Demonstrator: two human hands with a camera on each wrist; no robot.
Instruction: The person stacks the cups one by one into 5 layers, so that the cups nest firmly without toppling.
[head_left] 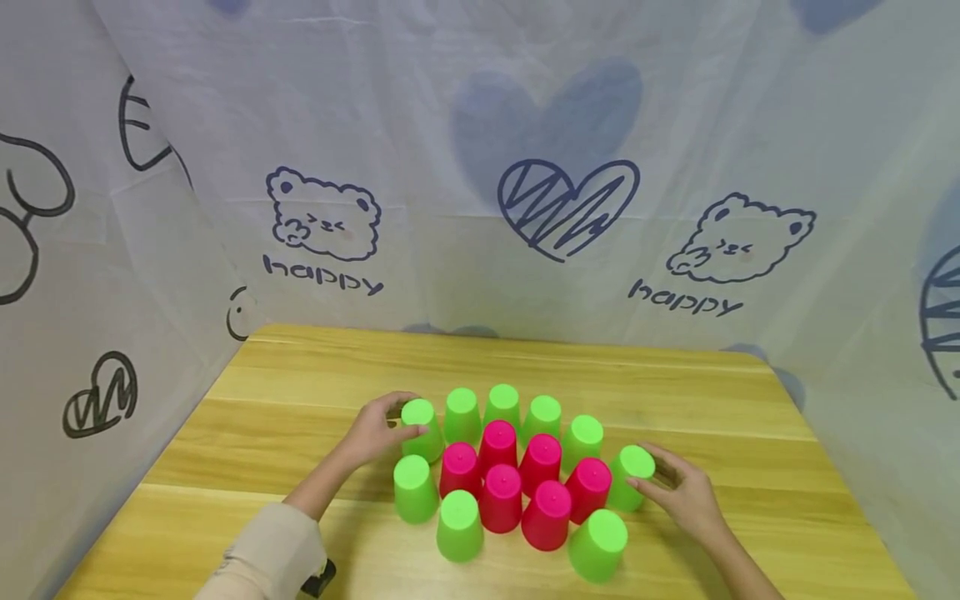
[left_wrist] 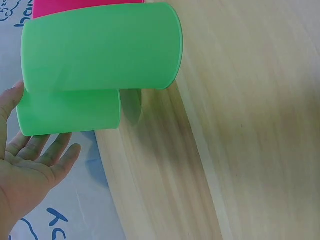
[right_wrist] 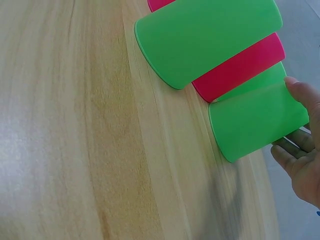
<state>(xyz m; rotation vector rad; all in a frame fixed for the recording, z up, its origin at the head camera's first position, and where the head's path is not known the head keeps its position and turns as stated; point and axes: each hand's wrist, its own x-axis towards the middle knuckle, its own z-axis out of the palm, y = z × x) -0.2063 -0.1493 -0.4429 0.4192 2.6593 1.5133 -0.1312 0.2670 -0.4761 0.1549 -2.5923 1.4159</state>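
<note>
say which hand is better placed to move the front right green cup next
Probably the right hand: it's close to that green cup, while the left hand is opposite, beyond the pink cups.

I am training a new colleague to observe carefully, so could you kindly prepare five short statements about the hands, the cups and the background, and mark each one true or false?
1. The left hand holds a bright-green tapered plastic-looking cup. True.
2. Six pink-red tapered plastic-looking cups stand upside down. True.
3. The right hand holds a pink-red cup. False: it holds another bright-green cup.
4. Only five bright-green cups are visible. False: there are nine.
5. A whitish cloth with dark-blue drawings hangs behind the yellowish wood-grain table. True.
</note>
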